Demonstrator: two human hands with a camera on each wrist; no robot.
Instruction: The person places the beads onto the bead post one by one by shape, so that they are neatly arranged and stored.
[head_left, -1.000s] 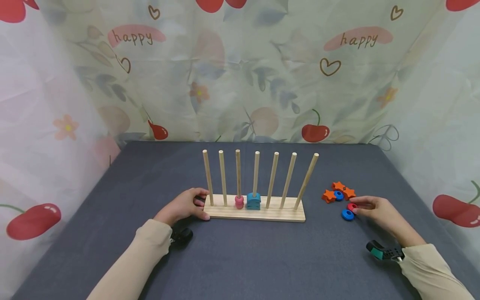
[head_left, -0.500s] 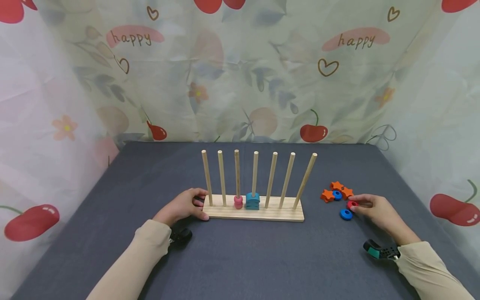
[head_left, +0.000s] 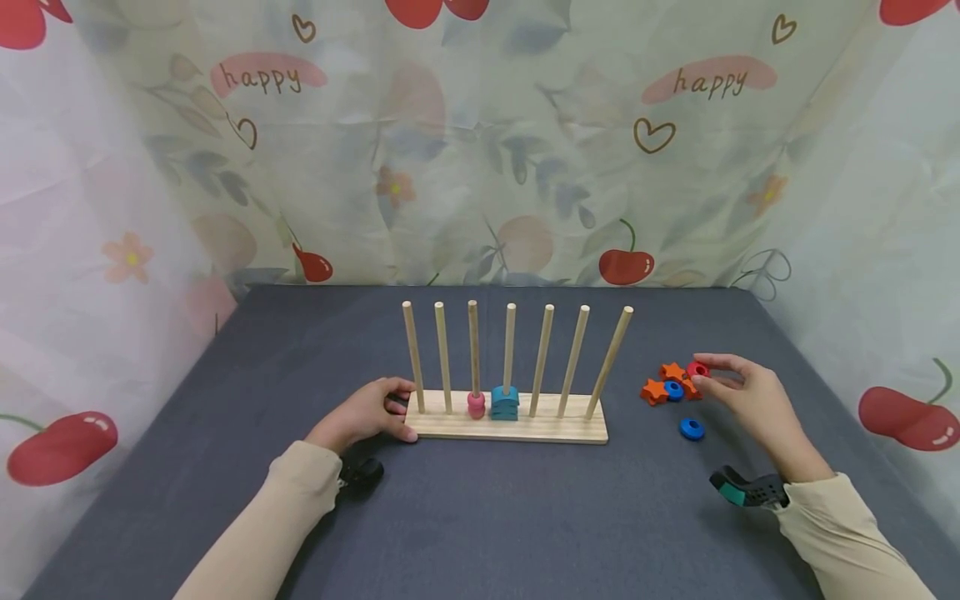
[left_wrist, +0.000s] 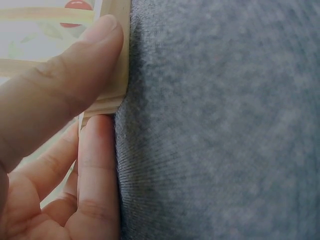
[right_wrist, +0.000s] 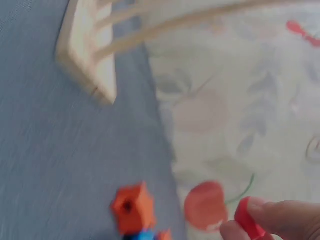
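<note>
My left hand [head_left: 367, 412] holds the left end of a wooden peg board [head_left: 450, 427]; in the left wrist view the thumb [left_wrist: 75, 75] lies along its front edge and a finger touches its end. Upright pegs line the board. Pink beads [head_left: 476, 406] sit on the third peg from the left, teal blocks [head_left: 505, 403] on the fourth. To the right, my right hand [head_left: 757, 404] pinches a red bead [head_left: 699, 369] between thumb and fingers, lifted above the table; the right wrist view shows the red bead [right_wrist: 248, 218] at its lower right.
Orange star beads [head_left: 655, 392] and a blue ring bead [head_left: 674, 390] lie clustered right of the board. Another blue ring bead [head_left: 692, 429] lies nearer the front. A patterned cloth [head_left: 480, 167] hangs behind the dark table [head_left: 525, 517].
My right hand has lifted the red bead off the table and carried it up and slightly back, over the orange stars. The left hand has stayed on the board's end.
</note>
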